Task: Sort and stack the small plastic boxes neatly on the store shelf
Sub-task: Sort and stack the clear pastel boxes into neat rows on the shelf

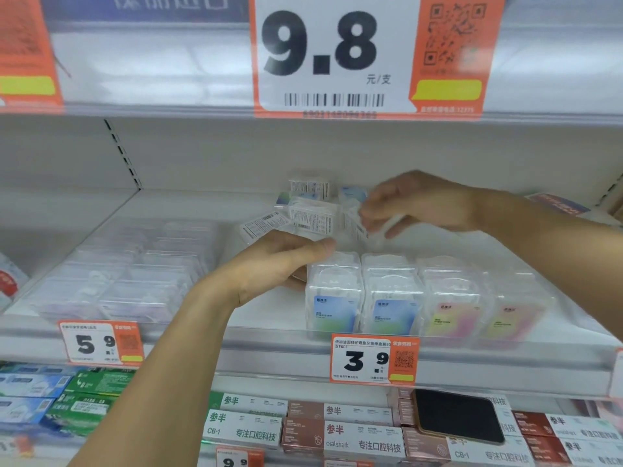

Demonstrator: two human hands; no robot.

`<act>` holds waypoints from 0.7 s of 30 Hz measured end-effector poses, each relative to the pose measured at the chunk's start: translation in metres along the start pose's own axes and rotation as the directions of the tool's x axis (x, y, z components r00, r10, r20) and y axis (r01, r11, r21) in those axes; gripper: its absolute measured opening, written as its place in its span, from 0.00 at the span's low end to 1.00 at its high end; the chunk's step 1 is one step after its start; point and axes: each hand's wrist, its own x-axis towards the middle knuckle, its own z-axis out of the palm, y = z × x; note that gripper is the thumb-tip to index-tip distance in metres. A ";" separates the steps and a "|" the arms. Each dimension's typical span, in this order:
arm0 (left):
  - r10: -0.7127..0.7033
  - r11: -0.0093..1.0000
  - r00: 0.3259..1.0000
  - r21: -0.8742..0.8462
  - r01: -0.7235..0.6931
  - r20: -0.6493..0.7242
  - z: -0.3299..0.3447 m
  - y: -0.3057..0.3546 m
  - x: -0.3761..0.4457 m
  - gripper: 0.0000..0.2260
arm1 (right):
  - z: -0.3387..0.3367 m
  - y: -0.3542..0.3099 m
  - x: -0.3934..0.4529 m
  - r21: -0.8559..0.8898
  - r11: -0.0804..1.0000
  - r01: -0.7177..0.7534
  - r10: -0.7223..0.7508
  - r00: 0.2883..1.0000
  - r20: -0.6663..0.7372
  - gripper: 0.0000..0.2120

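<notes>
Clear plastic boxes (418,298) stand in a tidy front row on the shelf (269,345), labels facing out: two blue ones on the left of the row, two pink-and-yellow ones on the right. That grouping by colour reads as the sorted part of the job, faced to the edge so a shopper can see them above the 3.9 tag (374,360).

Behind the row lies a loose heap (303,210) of the same boxes, tipped at all angles with their printed backs showing. These look like the ones not yet sorted.

The left hand (279,264) reaches in from below, fingers curled round the far left side of the leftmost blue box (333,294), thumb lying along the top edge. I take it as steadying or squaring that box against its neighbour. The heap sits just beyond its knuckles.

The right hand (418,203) comes in from the right, over the row and well back on the shelf. Its fingertips pinch a clear box (354,222) at the right edge of the heap, lifted a little and tilted; motion blur hides how firm the grip is. That box hangs above and behind the blue pair, which seems a likely spot for it.

A dark phone (458,416) rests on cartons on the shelf below.
</notes>
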 end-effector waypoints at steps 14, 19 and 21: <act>0.304 0.743 0.804 0.656 0.136 -0.511 -0.018 -0.039 0.042 0.16 | 0.039 -0.005 0.098 -0.746 0.666 0.017 -0.029 1.000 -0.004 0.36; 0.135 0.624 0.848 0.708 0.329 -0.513 -0.023 -0.046 0.045 0.28 | 0.026 0.000 0.081 -0.769 0.639 -0.010 -0.090 0.992 -0.087 0.26; 0.128 0.580 0.854 0.736 0.349 -0.505 -0.023 -0.043 0.045 0.27 | 0.024 0.004 0.075 -0.787 0.617 -0.026 -0.143 0.979 -0.144 0.24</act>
